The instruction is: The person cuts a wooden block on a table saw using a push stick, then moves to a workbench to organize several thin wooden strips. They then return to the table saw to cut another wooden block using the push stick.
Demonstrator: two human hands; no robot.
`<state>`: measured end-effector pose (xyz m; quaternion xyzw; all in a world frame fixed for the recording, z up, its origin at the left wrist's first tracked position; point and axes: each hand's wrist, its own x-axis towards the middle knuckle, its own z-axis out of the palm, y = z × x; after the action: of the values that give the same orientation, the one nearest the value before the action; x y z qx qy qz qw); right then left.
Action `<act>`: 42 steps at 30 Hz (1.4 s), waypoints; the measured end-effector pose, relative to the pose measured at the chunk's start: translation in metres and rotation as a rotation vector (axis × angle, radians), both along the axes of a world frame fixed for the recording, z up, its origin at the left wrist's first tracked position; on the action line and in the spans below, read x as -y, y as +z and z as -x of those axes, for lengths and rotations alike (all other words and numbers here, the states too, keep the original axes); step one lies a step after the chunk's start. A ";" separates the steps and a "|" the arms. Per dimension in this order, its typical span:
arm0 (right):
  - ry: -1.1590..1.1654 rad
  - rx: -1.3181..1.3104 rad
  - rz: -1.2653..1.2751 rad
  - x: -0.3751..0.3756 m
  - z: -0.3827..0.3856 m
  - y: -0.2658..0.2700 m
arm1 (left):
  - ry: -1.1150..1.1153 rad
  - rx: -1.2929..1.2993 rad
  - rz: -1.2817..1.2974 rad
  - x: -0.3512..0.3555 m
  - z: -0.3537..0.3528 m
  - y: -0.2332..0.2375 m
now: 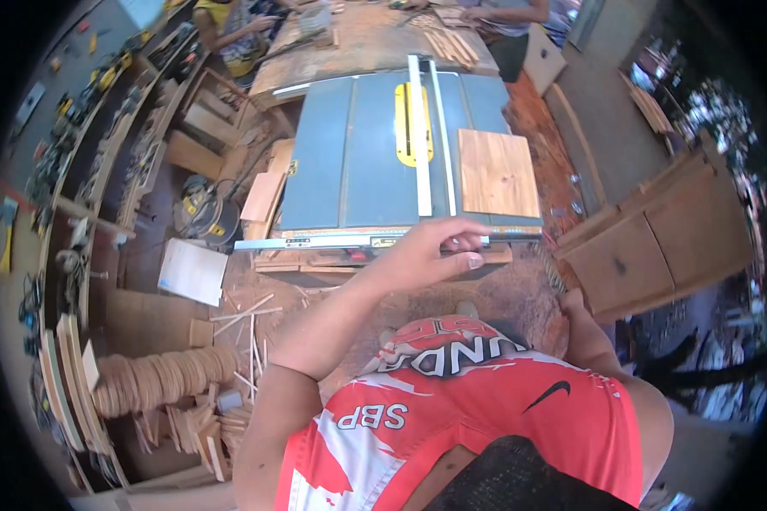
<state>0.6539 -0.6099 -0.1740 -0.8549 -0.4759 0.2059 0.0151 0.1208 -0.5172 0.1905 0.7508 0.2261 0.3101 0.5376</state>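
Head view: the rip fence (422, 153) runs up the middle of the saw surface (341, 162), centre-top of frame, with its near end on the front rail (315, 243).

The left hand (435, 249) lies over that near end. Its fingers (462, 228) stretch along the rail, loosely curved. Cannot tell whether they clasp the fence head or only rest on it.

A wooden board (498, 172) lies flat just right of the fence. The yellow insert (403, 128) sits just left of it.

The right hand (573, 300) is low at right of centre and mostly hidden; its hold is not readable.

Judgement: the step in hand looks like setting the fence.
- Move the fence from the head only, so the far end does not swing.
- Keep it square to the rail, then lock it firmly.
- Test the board edge along the fence's full length.
- Keep the fingers clear of the insert slot.
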 end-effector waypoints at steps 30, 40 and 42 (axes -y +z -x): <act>0.310 -0.713 -0.430 -0.182 0.060 0.151 | 0.516 -0.220 0.803 -0.111 -0.172 -0.128; 0.093 -1.098 -0.412 -0.086 0.063 0.195 | 0.173 -0.052 0.828 -0.081 -0.152 -0.114; 0.139 -1.114 -0.493 -0.083 0.068 0.204 | 0.336 0.184 0.848 -0.080 -0.149 -0.098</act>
<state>0.5862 -0.5268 0.0301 -0.5569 -0.4847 0.5063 0.4457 0.2697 -0.4370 0.0921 0.3872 0.4029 0.3385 0.7571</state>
